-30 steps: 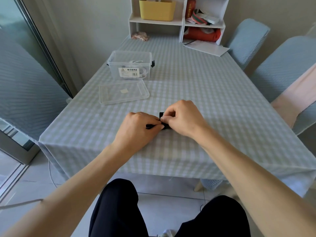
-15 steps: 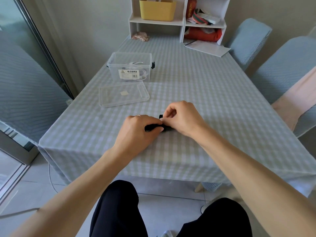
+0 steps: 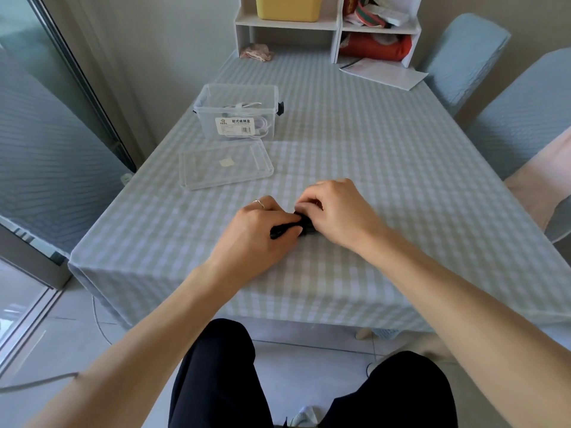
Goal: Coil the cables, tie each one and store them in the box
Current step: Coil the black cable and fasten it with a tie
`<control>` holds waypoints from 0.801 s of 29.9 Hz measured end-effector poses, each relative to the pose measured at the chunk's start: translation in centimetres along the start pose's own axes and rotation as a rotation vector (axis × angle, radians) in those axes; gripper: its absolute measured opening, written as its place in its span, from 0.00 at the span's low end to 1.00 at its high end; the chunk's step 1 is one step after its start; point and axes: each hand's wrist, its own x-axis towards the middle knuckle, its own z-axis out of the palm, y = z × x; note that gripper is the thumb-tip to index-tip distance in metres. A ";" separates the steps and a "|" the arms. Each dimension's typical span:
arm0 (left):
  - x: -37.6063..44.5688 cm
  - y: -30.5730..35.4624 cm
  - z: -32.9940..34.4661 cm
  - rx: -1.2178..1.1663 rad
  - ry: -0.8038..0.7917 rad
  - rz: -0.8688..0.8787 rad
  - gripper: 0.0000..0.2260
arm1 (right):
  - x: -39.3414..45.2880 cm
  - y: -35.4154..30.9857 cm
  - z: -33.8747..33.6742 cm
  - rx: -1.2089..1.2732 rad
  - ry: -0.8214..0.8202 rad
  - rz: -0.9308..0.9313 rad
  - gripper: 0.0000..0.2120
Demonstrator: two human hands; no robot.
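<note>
A small black cable bundle (image 3: 304, 224) lies on the checked tablecloth near the table's front edge, mostly hidden by both hands. My left hand (image 3: 259, 230) grips its left end, where a black tip pokes out under the thumb. My right hand (image 3: 335, 211) pinches the bundle's right side with curled fingers. The clear plastic box (image 3: 236, 111) stands open farther back on the left, with a white cable inside. Its clear lid (image 3: 224, 164) lies flat in front of the box.
A white shelf unit (image 3: 336, 26) with a yellow bin stands at the table's far end, with white papers (image 3: 383, 72) beside it. Blue-covered chairs (image 3: 469, 50) line the right side. A glass door is at the left.
Both hands stay on the black bundle with only small finger shifts; more of the black tip shows under my left thumb now.
</note>
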 end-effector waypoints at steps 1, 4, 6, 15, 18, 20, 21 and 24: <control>0.0 -0.1 0.2 0.003 0.000 -0.001 0.08 | -0.3 0.3 0.4 -0.005 0.030 -0.025 0.08; -0.1 0.1 0.4 0.014 0.006 0.003 0.08 | -0.9 0.8 1.4 -0.002 0.142 -0.094 0.08; -0.1 0.1 0.4 0.021 0.022 -0.002 0.07 | -1.2 0.9 1.9 -0.013 0.188 -0.142 0.09; 0.0 0.0 0.4 0.014 0.088 -0.026 0.06 | -2.8 1.2 2.3 -0.148 0.292 -0.370 0.12; 0.0 0.6 0.3 -0.022 0.101 -0.094 0.05 | -2.9 1.2 2.1 -0.242 0.313 -0.450 0.11; 0.3 1.2 -0.2 -0.102 0.070 -0.236 0.03 | -3.0 1.2 1.9 -0.296 0.303 -0.516 0.13; 0.5 1.3 -0.5 -0.156 0.051 -0.326 0.03 | -3.1 1.2 1.9 -0.312 0.295 -0.541 0.14; 1.2 1.7 -1.0 -0.266 0.021 -0.517 0.04 | -3.5 1.1 1.9 -0.318 0.273 -0.569 0.16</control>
